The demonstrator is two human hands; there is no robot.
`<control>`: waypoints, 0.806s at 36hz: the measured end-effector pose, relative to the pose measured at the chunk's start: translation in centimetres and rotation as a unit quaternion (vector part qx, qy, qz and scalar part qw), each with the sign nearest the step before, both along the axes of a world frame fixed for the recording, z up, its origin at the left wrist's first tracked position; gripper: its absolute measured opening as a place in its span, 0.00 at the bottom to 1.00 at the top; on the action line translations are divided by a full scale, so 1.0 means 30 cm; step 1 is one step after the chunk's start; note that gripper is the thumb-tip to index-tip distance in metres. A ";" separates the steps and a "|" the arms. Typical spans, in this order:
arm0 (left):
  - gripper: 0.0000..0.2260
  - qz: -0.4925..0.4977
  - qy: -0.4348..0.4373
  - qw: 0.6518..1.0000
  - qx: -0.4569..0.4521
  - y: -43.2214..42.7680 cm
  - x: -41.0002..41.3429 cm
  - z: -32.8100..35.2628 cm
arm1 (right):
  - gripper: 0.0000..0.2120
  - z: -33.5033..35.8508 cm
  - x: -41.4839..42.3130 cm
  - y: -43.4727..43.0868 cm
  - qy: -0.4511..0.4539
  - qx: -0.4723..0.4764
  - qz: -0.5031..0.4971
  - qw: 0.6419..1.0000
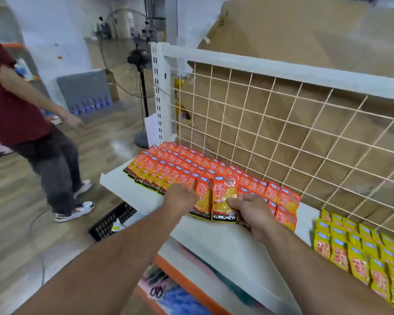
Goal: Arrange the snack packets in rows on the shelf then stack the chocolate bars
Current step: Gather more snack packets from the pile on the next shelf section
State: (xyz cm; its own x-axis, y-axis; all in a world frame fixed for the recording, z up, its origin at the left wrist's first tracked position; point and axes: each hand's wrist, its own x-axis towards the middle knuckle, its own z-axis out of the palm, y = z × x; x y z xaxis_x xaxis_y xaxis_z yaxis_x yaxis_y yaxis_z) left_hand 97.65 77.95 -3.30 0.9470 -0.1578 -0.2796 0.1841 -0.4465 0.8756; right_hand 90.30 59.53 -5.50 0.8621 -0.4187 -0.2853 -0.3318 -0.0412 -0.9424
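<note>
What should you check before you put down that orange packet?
1. Right hand grips the orange packet: ok.
2. Its label faces up: ok.
3. Left hand rests on the front row: ok.
4. Bare shelf in front of the row: ok.
5. Right-side packets lined up: not ok, they lie uneven.
6. Chocolate bars ready: cannot tell, none in view.

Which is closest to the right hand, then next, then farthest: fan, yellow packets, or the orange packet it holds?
1. Orange packet, pinched by the right hand.
2. Yellow packets, on the shelf's right.
3. Fan, far back left.
</note>
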 end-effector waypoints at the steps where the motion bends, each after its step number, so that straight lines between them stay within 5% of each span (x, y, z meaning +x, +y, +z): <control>1: 0.05 -0.002 -0.009 1.000 0.015 -0.005 0.016 -0.005 | 0.19 -0.004 0.016 -0.005 0.002 -0.001 -0.001 1.000; 10: 0.08 -0.056 -0.063 0.983 0.164 -0.028 0.118 -0.022 | 0.10 0.003 0.101 -0.018 0.010 -0.037 0.004 0.999; 18: 0.08 -0.111 -0.161 0.923 0.332 -0.051 0.183 -0.052 | 0.13 0.013 0.133 -0.005 0.020 -0.043 -0.009 0.999; 29: 0.12 -0.162 -0.195 0.908 0.335 -0.025 0.212 -0.051 | 0.20 0.017 0.133 0.056 0.026 -0.073 -0.061 0.995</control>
